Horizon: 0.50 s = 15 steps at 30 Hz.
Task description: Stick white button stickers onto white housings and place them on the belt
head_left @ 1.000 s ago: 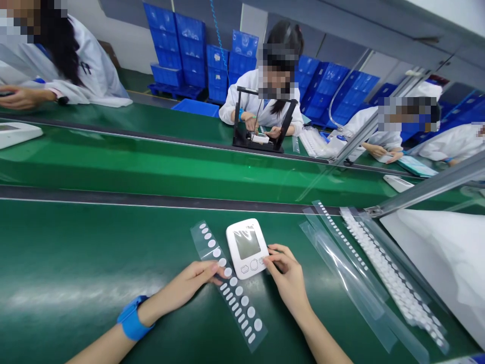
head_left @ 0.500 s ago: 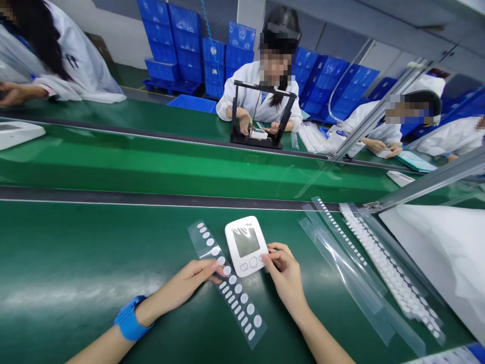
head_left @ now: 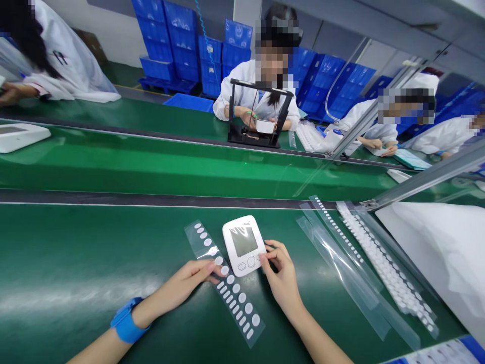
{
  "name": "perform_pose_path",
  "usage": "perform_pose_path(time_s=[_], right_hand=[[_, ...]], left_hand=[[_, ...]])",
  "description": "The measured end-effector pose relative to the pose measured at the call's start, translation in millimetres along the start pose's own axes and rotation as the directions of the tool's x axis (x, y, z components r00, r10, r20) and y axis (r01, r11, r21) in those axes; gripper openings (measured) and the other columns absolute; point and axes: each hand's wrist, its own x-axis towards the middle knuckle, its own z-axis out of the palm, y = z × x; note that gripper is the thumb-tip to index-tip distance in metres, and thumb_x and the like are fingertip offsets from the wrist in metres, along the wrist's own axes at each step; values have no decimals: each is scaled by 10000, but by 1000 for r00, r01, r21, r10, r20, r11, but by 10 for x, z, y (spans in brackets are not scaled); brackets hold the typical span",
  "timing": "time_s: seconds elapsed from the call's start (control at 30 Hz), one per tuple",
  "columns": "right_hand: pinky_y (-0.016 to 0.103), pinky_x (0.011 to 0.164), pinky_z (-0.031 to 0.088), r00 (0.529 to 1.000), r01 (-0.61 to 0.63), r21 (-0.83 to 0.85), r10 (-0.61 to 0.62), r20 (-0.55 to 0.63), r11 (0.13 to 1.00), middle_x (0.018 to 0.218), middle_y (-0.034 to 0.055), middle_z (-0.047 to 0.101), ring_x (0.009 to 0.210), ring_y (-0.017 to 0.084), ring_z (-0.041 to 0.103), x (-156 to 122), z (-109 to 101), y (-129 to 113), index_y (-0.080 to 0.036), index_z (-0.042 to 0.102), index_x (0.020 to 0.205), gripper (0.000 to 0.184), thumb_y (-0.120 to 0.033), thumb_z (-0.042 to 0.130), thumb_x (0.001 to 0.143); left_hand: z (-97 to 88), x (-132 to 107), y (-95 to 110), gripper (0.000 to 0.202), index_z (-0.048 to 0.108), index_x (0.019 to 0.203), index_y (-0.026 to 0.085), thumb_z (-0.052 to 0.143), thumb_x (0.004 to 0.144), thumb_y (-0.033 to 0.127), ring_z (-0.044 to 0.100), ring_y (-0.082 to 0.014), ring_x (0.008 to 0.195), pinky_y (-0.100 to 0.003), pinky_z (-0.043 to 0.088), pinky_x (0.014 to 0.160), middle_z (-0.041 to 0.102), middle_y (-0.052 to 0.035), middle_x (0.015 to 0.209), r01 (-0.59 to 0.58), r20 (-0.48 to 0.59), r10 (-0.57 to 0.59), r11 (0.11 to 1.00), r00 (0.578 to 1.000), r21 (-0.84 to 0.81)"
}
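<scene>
A small white device (head_left: 243, 244) with a grey screen and buttons lies on the green bench (head_left: 76, 253) in front of me. Left of it lies a clear strip (head_left: 223, 283) carrying several white round and oval stickers. My left hand (head_left: 185, 285), a blue band on its wrist, rests flat on that strip with its fingers stretched out toward the device. My right hand (head_left: 278, 278) is curled with its fingertips pinched at the device's lower right corner, by the buttons.
Several more clear strips (head_left: 352, 263) of white stickers lie to the right, beside a white sheet (head_left: 443, 242). A green conveyor (head_left: 151, 162) runs across behind, with another white device (head_left: 18, 136) on it. People in white coats work opposite; one at a black frame (head_left: 257, 116). Blue crates (head_left: 182, 45) are stacked behind.
Both hands keep their places on the strip and at the device's corner. The view has shifted slightly, and the person at the black frame has lifted a white part.
</scene>
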Motion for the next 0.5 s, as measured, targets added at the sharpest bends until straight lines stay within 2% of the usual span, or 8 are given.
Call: perform_pose_path(time_s=[0.1, 0.27, 0.5], right_hand=[[360, 882, 524, 999, -37, 93, 39, -16, 995, 1302, 93, 455, 1074, 223, 590, 4, -1, 16, -213, 548, 895, 170, -357, 630, 859], [357, 851, 535, 996, -81, 222, 86, -15, 972, 1215, 102, 559, 1034, 224, 623, 37, -15, 41, -219, 531, 988, 222, -401, 596, 879], [362, 917, 507, 997, -65, 92, 61, 45, 994, 1163, 89, 607, 1114, 229, 585, 54, -1, -2, -220, 537, 1109, 296, -359, 623, 862]], left_hand=[[-8, -5, -14, 427, 743, 945, 172, 498, 911, 521, 662, -251, 975, -337, 501, 922, 728, -70, 1030, -5, 1, 5, 1000, 1000, 9], [-14, -12, -27, 411, 738, 959, 177, 491, 923, 504, 649, -257, 1013, -342, 491, 942, 719, -72, 1055, 1, 14, -1, 1000, 1000, 15], [-5, -14, -61, 414, 731, 950, 178, 487, 924, 511, 635, -264, 1038, -348, 484, 950, 697, -69, 1119, -10, 3, 10, 1000, 1000, 21]])
